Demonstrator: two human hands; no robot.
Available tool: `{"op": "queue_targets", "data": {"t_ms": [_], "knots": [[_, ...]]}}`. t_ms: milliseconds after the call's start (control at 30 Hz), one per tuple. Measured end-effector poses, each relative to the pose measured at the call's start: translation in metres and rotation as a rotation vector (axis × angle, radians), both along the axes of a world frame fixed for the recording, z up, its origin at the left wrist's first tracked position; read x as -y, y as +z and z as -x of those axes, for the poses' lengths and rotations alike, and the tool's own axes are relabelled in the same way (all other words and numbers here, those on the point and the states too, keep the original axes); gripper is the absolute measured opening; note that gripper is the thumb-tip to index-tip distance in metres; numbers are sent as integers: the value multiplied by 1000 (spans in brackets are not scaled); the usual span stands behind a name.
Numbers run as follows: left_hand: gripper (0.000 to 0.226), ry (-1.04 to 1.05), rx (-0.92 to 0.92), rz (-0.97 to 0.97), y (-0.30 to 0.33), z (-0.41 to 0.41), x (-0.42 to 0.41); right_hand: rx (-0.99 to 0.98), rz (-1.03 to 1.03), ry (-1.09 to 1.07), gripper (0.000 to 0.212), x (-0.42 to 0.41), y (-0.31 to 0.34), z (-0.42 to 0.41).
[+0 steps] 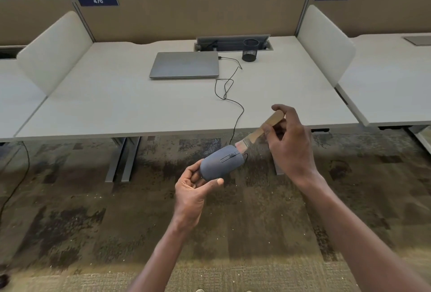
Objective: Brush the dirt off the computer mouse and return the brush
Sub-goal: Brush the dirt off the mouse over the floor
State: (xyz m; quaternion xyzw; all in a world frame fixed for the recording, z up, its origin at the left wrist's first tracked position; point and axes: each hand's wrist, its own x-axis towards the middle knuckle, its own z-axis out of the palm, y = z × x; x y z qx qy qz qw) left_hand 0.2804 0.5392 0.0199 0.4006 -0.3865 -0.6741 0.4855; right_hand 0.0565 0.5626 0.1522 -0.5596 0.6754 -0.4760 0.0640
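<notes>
Both our forearms reach out over the mottled carpet, well short of the desk. On the left, our left hand curls its fingers and thumb round the rear end of the grey computer mouse, holding it in the air below the desk's front edge, buttons up and front pointing away to the right. From the front of the mouse its black cable rises over the desk edge, loops on the desktop and runs to the closed grey laptop lying near the back. Just right of the mouse, the pale bristles of the brush touch its front end. The wooden handle slants up to the right into our right hand, pinched between thumb and fingers. Farther back on the desk, right of the laptop, stands a black mesh pen cup.
</notes>
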Motion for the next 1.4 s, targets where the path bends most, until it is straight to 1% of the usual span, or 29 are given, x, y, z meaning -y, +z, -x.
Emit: {"op": "queue_targets", "data": {"t_ms": [133,333,433,600,867,1067,1167,1300,1400], "knots": [[77,-8,27,15,-1,2,1,20,-31,67,55,19,8,-15],[74,-21,47,22,0,-1,5,-31,-101,155,66,44,12,-41],[72,-28,46,25,0,-5,7,-52,-148,172,66,53,12,-51],[76,-39,36,22,-1,-13,8,-96,-237,178,66,64,10,-61],[73,-37,29,16,-4,-30,14,-129,-279,86,63,73,10,-49],[79,-13,13,-2,-6,-41,23,-150,-315,8,62,74,7,-34],[79,-4,8,-3,-6,-46,30,-150,-287,-30,62,72,6,-32],[74,-17,-5,-6,-4,-49,38,-83,-185,-37,61,71,7,-40],[77,-38,-28,-11,-2,-53,43,-70,-211,-32,59,73,2,-43]]}}
